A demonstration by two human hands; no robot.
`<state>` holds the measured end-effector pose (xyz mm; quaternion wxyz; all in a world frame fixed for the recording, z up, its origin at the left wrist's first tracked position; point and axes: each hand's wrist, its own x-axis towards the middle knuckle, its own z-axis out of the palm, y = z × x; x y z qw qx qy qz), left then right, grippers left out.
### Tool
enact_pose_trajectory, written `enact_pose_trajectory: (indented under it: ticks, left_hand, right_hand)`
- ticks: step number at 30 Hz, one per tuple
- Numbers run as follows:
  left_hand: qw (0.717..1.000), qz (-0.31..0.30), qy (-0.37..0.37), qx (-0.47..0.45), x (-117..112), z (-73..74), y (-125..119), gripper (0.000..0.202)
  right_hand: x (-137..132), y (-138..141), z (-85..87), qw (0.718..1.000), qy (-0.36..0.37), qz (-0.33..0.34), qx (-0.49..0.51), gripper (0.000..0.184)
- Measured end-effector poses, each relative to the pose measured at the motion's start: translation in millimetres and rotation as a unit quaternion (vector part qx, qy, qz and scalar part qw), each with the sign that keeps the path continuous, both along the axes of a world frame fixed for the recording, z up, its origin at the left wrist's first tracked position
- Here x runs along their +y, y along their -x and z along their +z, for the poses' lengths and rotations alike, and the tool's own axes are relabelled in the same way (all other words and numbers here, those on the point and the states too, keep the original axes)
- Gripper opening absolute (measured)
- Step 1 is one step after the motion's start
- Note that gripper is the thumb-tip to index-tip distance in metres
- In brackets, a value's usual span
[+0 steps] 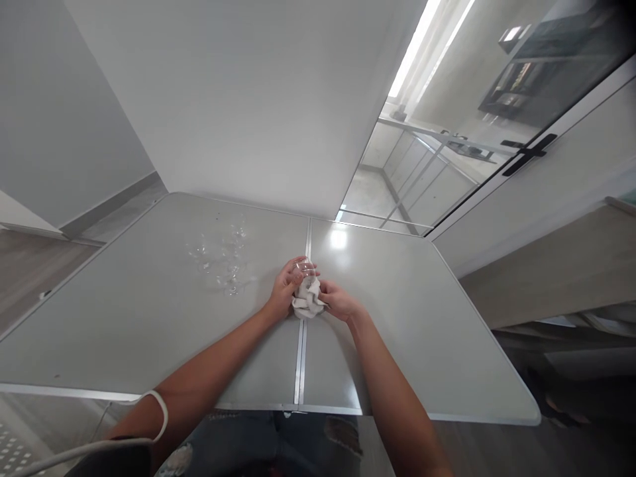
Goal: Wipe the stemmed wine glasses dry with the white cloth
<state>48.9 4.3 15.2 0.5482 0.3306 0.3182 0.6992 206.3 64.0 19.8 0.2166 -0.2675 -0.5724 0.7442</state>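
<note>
Over the middle seam of the table, my left hand [287,283] is closed around a clear glass [305,267], its fingers curled round the far side. A crumpled white cloth [307,301] covers the near end of the glass. My right hand [336,299] pinches the cloth from the right, its fingertips partly hidden in the folds. Several clear glasses [232,271] stand grouped on the table to the left of my hands; their outlines are faint.
The pale folding table [407,344] has a metal seam down its centre. A white wall [238,99] meets its far edge. At the right is a mirror-like glass door [422,159] with a black handle [530,154]. A white cable [161,414] loops by my left arm.
</note>
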Motion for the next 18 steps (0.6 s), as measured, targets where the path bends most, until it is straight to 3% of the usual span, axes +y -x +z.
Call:
enact_pose_trajectory:
  ticks: [3, 5, 7, 10, 12, 13, 15, 18]
  left_hand:
    - [0.995, 0.103, 0.008, 0.015, 4, -3.7, 1, 0.063]
    - [0.99, 0.142, 0.003, 0.026, 6, -5.0, 2, 0.063]
    - [0.992, 0.123, 0.003, 0.014, 5, -4.6, 4, 0.063]
    - [0.999, 0.03, 0.019, -0.03, 5, -3.6, 7, 0.061]
    - [0.999, -0.006, 0.019, -0.048, 6, -4.1, 8, 0.059]
    - [0.998, -0.007, 0.016, -0.053, 7, -4.8, 8, 0.059]
    - [0.998, 0.017, 0.011, -0.057, 10, -7.0, 8, 0.061]
    - [0.996, 0.072, 0.016, -0.046, 14, -10.5, 7, 0.064]
  right_hand:
    - [0, 7, 5.4, 0.968, -0.224, -0.051, -0.099, 0.019]
    - [0, 11, 7.1, 0.936, -0.307, -0.114, -0.133, 0.012]
    - [-1, 11, 7.0, 0.949, -0.276, -0.1, -0.118, 0.016]
    - [-3, 4, 6.0, 0.997, -0.067, -0.01, -0.043, 0.033]
    - [-2, -2, 5.9, 0.998, 0.052, 0.023, -0.009, 0.04]
    - [-2, -4, 6.1, 0.997, 0.072, 0.028, -0.005, 0.041]
    - [0, -5, 6.3, 0.999, 0.012, 0.024, -0.022, 0.038]
    - [3, 2, 4.5, 0.973, -0.201, -0.056, -0.101, 0.021]
